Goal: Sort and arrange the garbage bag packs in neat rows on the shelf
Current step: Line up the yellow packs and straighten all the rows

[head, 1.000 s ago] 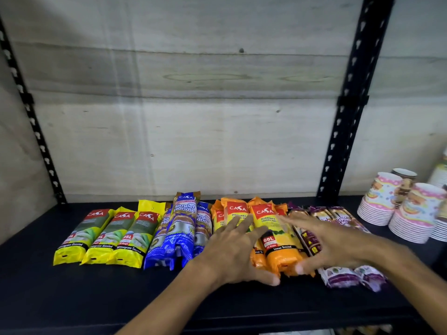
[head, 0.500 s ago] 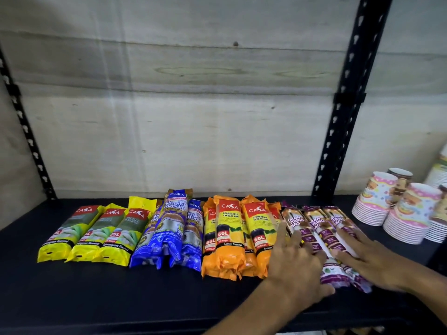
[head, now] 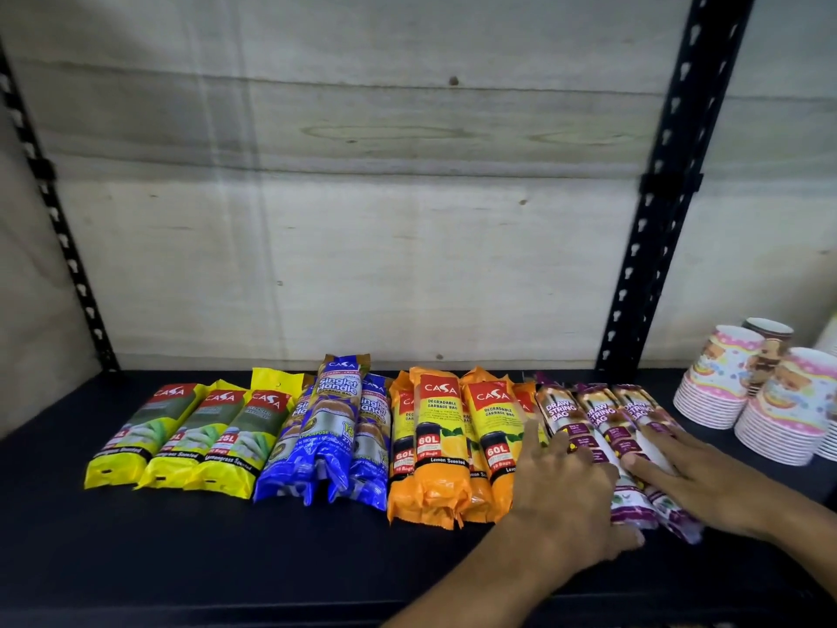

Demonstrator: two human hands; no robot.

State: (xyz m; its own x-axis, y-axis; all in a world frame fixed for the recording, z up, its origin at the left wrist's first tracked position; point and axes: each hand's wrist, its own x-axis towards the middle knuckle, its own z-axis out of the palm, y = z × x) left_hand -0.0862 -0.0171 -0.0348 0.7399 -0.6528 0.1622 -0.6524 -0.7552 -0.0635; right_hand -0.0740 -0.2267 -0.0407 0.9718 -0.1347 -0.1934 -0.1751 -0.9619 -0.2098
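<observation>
Garbage bag packs point(head: 441, 446): glossy plastic film, crinkled. Shelf point(head: 181, 546): matt black; upright point(head: 652, 247) perforated black metal. Back panel point(head: 362, 219): rough pale wood grain.

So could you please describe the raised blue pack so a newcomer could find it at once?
On the black metal shelf, find the blue plastic garbage bag packs between yellow and orange groups. The blue Singlet Handle pack lies atop its neighbours, reaching furthest back.

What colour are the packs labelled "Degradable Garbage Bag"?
Orange, with a red logo panel and black 60L band; the degradable garbage bag packs show clearly in the head view, the only view here.
</observation>
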